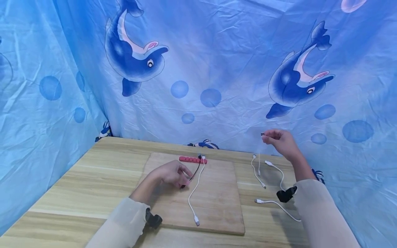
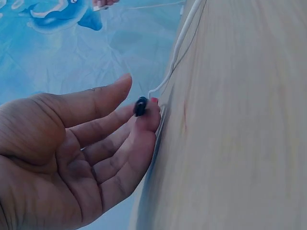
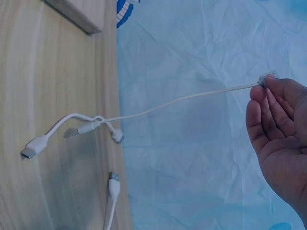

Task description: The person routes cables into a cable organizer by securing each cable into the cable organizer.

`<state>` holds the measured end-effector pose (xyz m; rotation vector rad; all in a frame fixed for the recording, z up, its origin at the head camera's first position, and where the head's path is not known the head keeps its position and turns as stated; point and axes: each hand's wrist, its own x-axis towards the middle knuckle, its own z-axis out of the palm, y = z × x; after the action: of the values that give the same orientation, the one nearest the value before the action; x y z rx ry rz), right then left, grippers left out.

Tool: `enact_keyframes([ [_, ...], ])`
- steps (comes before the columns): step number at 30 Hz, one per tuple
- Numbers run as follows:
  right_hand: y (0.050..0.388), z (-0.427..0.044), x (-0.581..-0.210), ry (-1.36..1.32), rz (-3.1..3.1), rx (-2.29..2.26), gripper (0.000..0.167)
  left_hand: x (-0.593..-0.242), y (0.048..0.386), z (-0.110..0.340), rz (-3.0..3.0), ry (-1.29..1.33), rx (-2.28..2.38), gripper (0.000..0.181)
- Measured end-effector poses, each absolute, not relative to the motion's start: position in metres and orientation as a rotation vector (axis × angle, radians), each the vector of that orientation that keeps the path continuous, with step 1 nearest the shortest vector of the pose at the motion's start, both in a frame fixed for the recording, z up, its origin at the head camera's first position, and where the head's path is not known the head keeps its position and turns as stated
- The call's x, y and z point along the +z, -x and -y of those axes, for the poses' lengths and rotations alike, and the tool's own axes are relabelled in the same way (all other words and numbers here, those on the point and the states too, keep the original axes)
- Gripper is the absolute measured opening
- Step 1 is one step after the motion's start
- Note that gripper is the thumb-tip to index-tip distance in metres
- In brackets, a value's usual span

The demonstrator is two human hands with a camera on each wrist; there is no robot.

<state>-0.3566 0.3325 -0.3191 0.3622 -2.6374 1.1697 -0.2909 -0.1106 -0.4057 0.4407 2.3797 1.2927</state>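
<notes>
My right hand is raised above the back right of the table, its thumb and fingertips pinching one plug of a white charging cable. The cable hangs down from it, its other connector low over the table. Over the wooden board my left hand has its fingers loosely bent and the thumb apart from them. A black cable's plug is at those fingertips. The thin black cable runs back to a red cable holder, where a second white cable is also seated.
Several loose white cables, one of them nearer the front, lie on the table right of the wooden board. A blue dolphin-print curtain hangs behind the table and at its left. A black wrist camera sits on the left sleeve.
</notes>
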Motion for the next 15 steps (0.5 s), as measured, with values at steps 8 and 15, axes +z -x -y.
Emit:
enact_keyframes([
  [8, 0.354, -0.319, -0.307, -0.391, 2.634, 1.169, 0.037, -0.399, 0.293, 0.105, -2.420, -0.422, 1.260, 0.030],
  [15, 0.352, -0.303, -0.297, -0.453, 2.612, 1.205, 0.036, -0.391, 0.294, 0.100, -2.447, -0.440, 1.242, 0.029],
])
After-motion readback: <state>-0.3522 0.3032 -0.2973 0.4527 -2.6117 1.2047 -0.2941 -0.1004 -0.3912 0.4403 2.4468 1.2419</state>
